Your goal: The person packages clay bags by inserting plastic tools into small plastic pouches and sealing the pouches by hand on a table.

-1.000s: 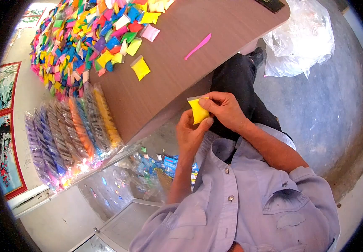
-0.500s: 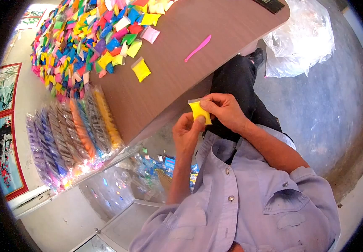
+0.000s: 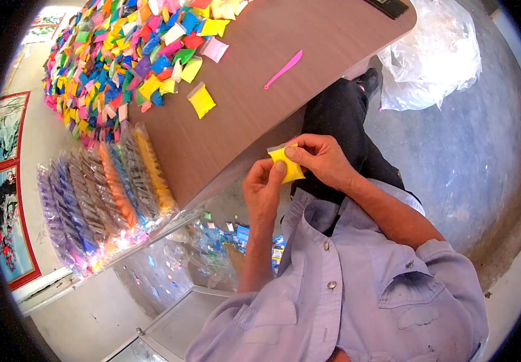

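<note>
Head view. Landmark for all positions: the brown table.

Small yellow packet: off the table, in front of its near edge, above my lap. It sits tilted, its clear strip along the upper edge.

My left hand: grasping the packet, thumb pressed on the yellow face, fingers curled behind. My right hand: pinching the same packet at its upper corner, thumb on the front; fingertips behind are hidden.

On the table: a second yellow packet lies flat, apart from the heap; a pink plastic knife lies between that packet and the table's rounded corner. A heap of many-coloured packets covers the table's left part. At the table's left end, near side, a row of clear-wrapped bundles, purple through orange to yellow. Dark object at the far edge, cut off by the frame; identity unclear.

Beyond the table's rounded corner: a white plastic bag on the floor.
</note>
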`<control>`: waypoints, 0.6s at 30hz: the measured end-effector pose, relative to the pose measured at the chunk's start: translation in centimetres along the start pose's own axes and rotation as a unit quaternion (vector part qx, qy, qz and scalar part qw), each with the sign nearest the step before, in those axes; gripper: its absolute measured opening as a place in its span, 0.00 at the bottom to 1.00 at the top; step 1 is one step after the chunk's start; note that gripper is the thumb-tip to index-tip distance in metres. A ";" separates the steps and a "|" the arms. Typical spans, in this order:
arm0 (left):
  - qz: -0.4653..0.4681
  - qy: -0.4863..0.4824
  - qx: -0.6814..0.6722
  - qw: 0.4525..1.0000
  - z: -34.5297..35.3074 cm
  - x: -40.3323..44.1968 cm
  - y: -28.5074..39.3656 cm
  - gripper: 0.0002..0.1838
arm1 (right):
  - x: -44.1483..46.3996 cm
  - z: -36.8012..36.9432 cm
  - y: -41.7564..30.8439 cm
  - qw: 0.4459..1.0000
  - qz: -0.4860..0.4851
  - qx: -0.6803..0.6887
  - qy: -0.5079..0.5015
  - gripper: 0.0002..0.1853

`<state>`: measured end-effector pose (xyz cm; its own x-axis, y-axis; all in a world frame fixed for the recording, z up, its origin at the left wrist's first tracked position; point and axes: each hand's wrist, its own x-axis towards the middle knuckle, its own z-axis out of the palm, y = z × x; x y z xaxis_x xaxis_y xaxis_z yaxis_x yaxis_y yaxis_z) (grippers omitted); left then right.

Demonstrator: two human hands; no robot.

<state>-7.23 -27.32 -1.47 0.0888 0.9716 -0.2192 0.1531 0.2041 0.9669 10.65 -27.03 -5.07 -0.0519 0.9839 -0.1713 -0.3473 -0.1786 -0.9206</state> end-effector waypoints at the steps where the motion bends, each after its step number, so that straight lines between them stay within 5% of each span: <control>1: -0.012 0.006 0.001 1.000 0.1 0.1 0.0 0.13 | 0.0 0.0 -0.2 1.000 -0.005 0.004 0.001 0.15; 18: -0.006 0.011 0.007 1.000 -0.4 0.2 0.5 0.09 | 0.1 -0.1 0.4 0.999 -0.026 -0.009 -0.022 0.13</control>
<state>-7.52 -26.96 -1.03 0.0648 0.9714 -0.2285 0.1679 0.2151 0.9621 10.64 -27.01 -5.46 -0.0750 0.9912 -0.1088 -0.3336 -0.1278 -0.9340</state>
